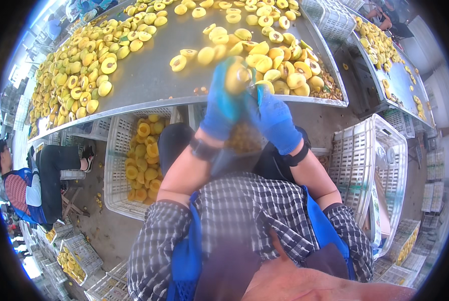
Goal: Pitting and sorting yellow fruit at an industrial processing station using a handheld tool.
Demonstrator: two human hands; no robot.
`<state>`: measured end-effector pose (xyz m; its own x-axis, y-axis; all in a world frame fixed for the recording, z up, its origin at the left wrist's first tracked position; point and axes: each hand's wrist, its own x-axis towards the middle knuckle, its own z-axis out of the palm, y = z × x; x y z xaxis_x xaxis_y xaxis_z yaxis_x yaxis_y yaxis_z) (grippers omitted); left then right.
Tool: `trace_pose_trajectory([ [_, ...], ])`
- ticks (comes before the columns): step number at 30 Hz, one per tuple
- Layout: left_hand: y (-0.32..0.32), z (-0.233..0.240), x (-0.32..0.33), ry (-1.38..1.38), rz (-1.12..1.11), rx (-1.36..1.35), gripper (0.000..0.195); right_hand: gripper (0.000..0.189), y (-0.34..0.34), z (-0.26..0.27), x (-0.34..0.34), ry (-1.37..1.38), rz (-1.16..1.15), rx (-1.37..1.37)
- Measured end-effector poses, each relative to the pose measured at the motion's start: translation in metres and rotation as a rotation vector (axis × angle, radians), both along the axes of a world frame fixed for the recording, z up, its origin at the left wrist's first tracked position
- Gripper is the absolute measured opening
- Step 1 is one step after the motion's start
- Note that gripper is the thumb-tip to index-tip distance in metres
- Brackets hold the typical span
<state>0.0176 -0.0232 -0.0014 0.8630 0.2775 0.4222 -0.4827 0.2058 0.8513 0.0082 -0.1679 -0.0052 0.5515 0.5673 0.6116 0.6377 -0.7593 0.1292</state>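
Both my hands wear blue gloves and meet above the near edge of a metal table (149, 79). My left hand (224, 94) is blurred and holds a yellow halved stone fruit (236, 77), its fingers around the fruit's side. Beside it, my right hand (271, 114) is closed on a small metal tool (251, 88), whose tip is at the fruit; its exact kind is hidden by blur and fingers. Right behind my hands lies a pile of fruit halves (284, 67), some with brown pits. A larger heap of halves (73, 75) covers the table's left part.
A white plastic crate (113, 188) of fruit halves stands below the table, left of my knees. Stacked white crates (354, 150) stand at my right. Loose pits (328, 88) lie in the table's right corner. A co-worker (25, 188) sits at far left.
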Motion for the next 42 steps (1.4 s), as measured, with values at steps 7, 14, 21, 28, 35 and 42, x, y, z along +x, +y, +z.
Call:
trace_pose_trajectory([
  [7,0.0,0.007,-0.011,0.043,0.006,-0.06,0.037,0.064,0.009,0.007,-0.011,0.58,0.149,0.146],
  [14,0.011,0.016,0.0,-0.334,0.476,0.782,0.032,0.043,-0.009,0.007,0.013,0.323,0.262,0.026],
  [21,0.036,-0.033,0.007,-0.137,0.196,0.767,0.03,0.03,-0.006,-0.037,0.024,0.566,0.295,0.166],
  [28,0.011,-0.032,0.008,0.249,-0.099,-0.153,0.023,0.028,-0.01,-0.016,0.02,0.99,0.458,0.473],
  [35,0.014,-0.036,0.017,0.051,0.044,0.204,0.024,0.029,-0.013,0.003,0.034,0.833,0.138,0.114],
  [42,-0.007,-0.021,0.016,0.162,0.043,-0.189,0.023,0.037,-0.004,-0.039,0.031,0.399,0.673,0.354],
])
